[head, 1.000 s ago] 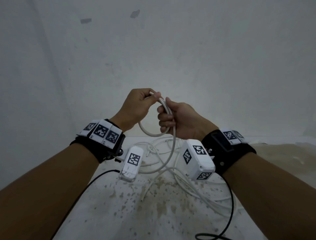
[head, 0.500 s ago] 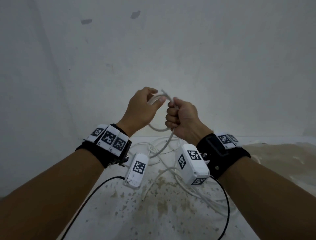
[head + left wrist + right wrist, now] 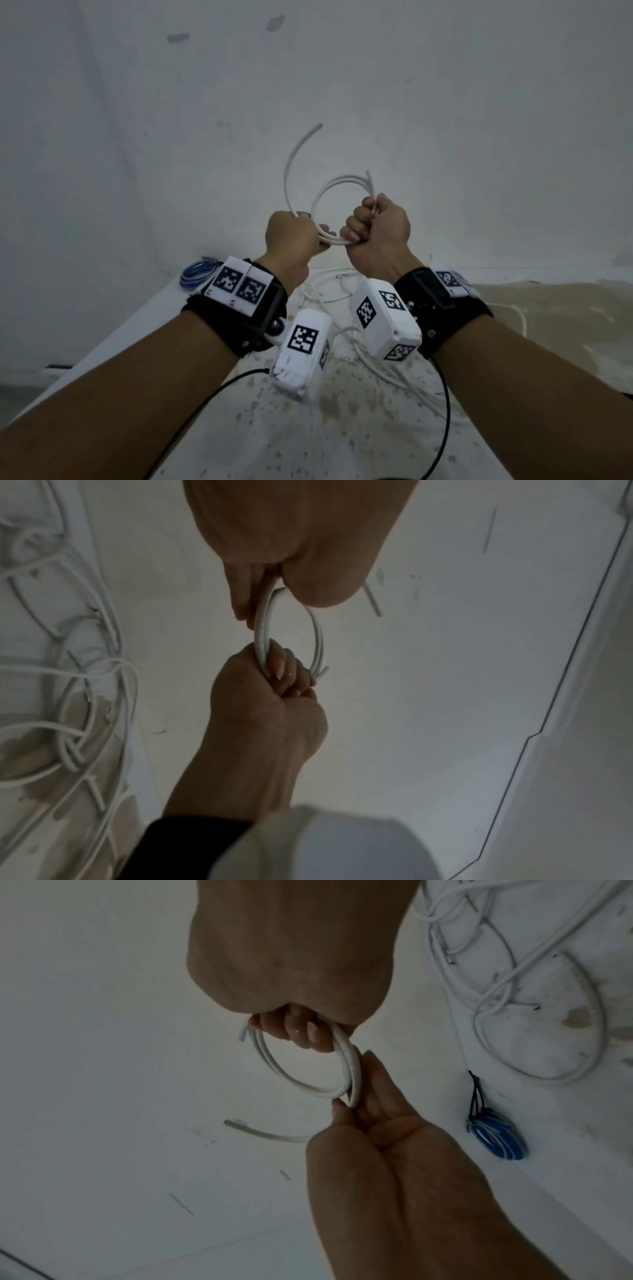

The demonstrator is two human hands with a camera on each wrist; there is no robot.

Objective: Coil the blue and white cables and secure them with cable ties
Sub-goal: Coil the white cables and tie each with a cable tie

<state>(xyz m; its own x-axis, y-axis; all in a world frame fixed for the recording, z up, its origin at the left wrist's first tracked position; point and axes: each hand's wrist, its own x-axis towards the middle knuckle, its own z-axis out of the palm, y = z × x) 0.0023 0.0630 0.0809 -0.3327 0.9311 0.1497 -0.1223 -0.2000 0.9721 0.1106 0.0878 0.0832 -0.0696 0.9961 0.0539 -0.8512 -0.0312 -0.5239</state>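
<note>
Both hands are raised in front of the wall and hold a small coil of white cable (image 3: 317, 200) between them. My right hand (image 3: 363, 222) grips the coil's right side in a fist; one short cut end sticks up above it. My left hand (image 3: 308, 226) pinches the coil's lower left between thumb and fingers. The cable's free end (image 3: 298, 150) arcs up and right above the left hand. The right wrist view shows the same coil (image 3: 270, 1064) with the left hand's fingers (image 3: 373, 1085) lying along it. The blue cable (image 3: 197, 274) lies coiled at the table's back left, with a black tie (image 3: 476, 1093) around it.
Several loose white cables (image 3: 342, 286) lie tangled on the stained white table (image 3: 239, 428) under my wrists and trail right (image 3: 400, 373). Black wires (image 3: 205, 394) hang from the wrist cameras. A pale wall stands close behind.
The hands rose and drew slightly apart. The cable now forms full loops between them, and its free end has swung up clear of the table. The blue coil has come into view.
</note>
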